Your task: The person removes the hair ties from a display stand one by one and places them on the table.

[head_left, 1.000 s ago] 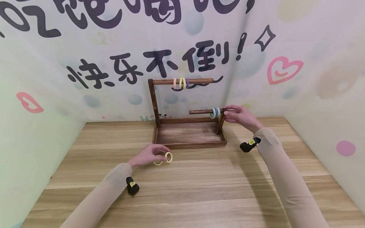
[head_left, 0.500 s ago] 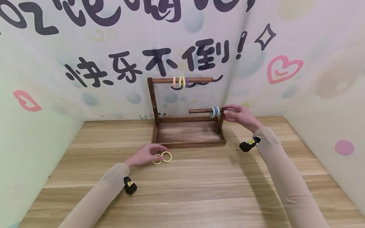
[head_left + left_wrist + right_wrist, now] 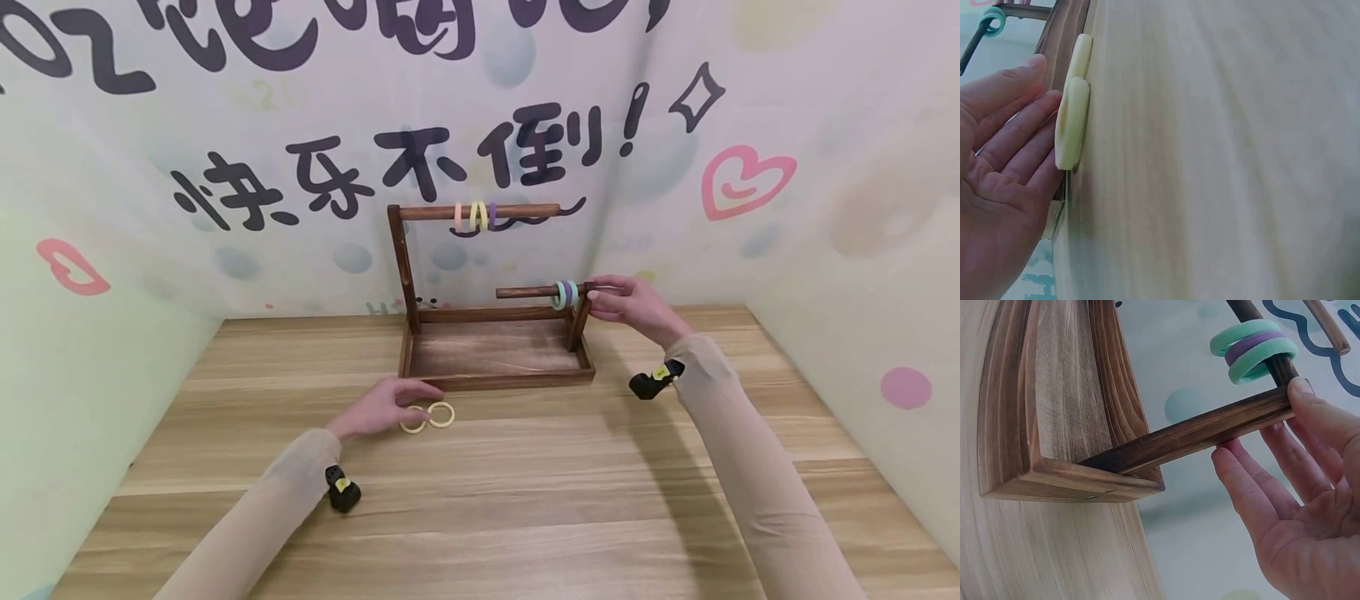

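Note:
Two pale yellow rings lie on the table in front of the stand, the right ring [image 3: 442,427] beside the left ring [image 3: 412,432]. My left hand [image 3: 381,407] is over the left one, its fingers relaxed and holding nothing. In the left wrist view the near ring [image 3: 1074,128] overlaps the far one. At the stand's right end, my right hand [image 3: 633,308] holds the top of the short post [image 3: 1210,428], thumb on one side and fingers on the other. Two mint rings [image 3: 1250,328] and a purple ring [image 3: 1249,350] hang on the lower rod beside it.
The dark wooden stand has a shallow tray base [image 3: 498,383] and a taller left post [image 3: 403,267]. Its upper rod [image 3: 525,212] carries a pink ring [image 3: 458,218], two yellow rings and a purple one. A printed backdrop [image 3: 300,275] rises behind the table.
The right yellow ring, first tipped up at my left fingertips, has been let go and lies flat. My left hand has shifted slightly left. My right hand stays at the post.

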Tool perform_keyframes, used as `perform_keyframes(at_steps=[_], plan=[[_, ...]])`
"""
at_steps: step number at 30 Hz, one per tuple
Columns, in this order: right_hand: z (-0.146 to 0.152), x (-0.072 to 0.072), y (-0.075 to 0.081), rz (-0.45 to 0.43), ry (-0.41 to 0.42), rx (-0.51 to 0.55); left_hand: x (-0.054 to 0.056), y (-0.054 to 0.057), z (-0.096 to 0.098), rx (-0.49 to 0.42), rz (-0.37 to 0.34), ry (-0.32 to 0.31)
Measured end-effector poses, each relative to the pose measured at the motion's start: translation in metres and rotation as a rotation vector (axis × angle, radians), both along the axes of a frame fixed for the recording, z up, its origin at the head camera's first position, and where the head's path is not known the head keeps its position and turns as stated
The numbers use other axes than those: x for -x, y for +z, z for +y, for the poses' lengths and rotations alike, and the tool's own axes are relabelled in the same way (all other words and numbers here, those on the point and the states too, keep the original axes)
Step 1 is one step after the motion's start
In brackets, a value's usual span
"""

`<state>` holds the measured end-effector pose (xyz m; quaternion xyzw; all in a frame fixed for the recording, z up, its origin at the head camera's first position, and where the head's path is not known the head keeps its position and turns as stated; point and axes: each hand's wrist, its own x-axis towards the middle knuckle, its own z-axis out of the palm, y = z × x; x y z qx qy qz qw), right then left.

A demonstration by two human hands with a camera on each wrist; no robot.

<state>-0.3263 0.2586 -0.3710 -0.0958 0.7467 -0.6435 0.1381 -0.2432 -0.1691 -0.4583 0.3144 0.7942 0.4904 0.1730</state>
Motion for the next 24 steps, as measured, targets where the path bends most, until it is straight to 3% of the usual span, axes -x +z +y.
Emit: perform_keyframes(at_steps=[12,19,24], plan=[[0.0,-0.001,0.001,-0.001,-0.004,-0.005,0.004,0.022,0.015,-0.057,0.038,-0.019],[0.0,-0.001,0.001,0.001,-0.003,-0.001,0.008,0.039,0.027,-0.059,0.017,0.011],[0.0,-0.001,0.001,0.004,0.001,0.001,0.014,0.049,0.033,-0.056,0.047,0.046]])
